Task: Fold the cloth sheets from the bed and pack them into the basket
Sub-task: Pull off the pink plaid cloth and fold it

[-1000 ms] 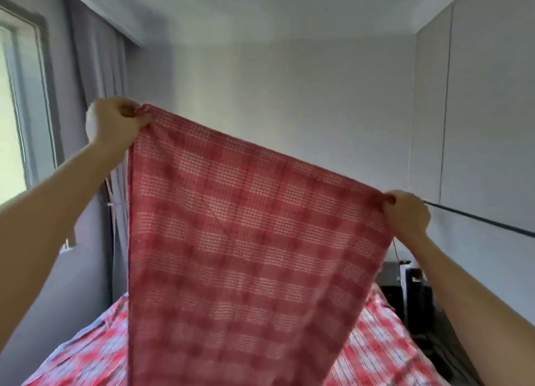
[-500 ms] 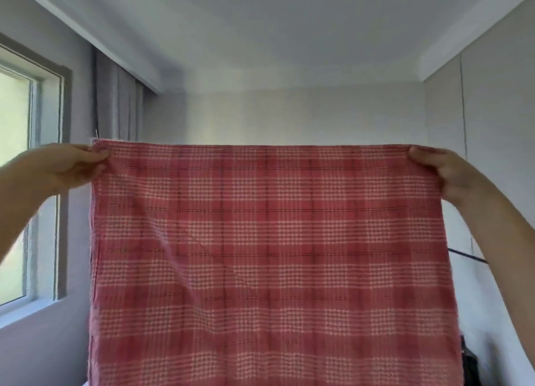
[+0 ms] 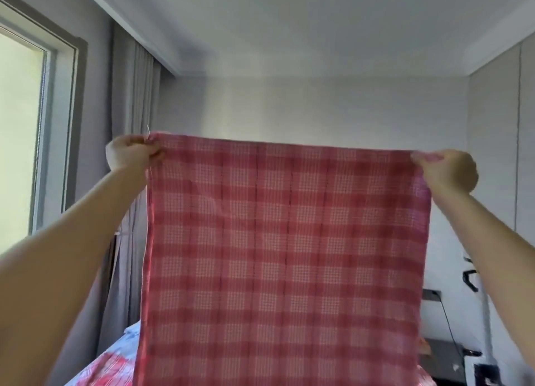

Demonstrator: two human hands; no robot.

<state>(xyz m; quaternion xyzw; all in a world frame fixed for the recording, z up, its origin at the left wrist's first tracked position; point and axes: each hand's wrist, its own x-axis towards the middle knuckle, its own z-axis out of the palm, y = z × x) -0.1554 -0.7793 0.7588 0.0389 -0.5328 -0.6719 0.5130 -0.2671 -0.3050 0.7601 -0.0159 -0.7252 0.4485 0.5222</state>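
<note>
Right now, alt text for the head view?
Two raised hands hold a red checked cloth spread by its top corners, left hand and right hand each pinching one. Window and curtain at left; patterned bed below.

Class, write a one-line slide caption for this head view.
Left hand and right hand hold a red checked cloth spread by its top corners.

Bed (image 3: 101, 369) at bottom left w/ red-and-blue patterned sheet (image 3: 115, 362) spread directly on it.
</note>
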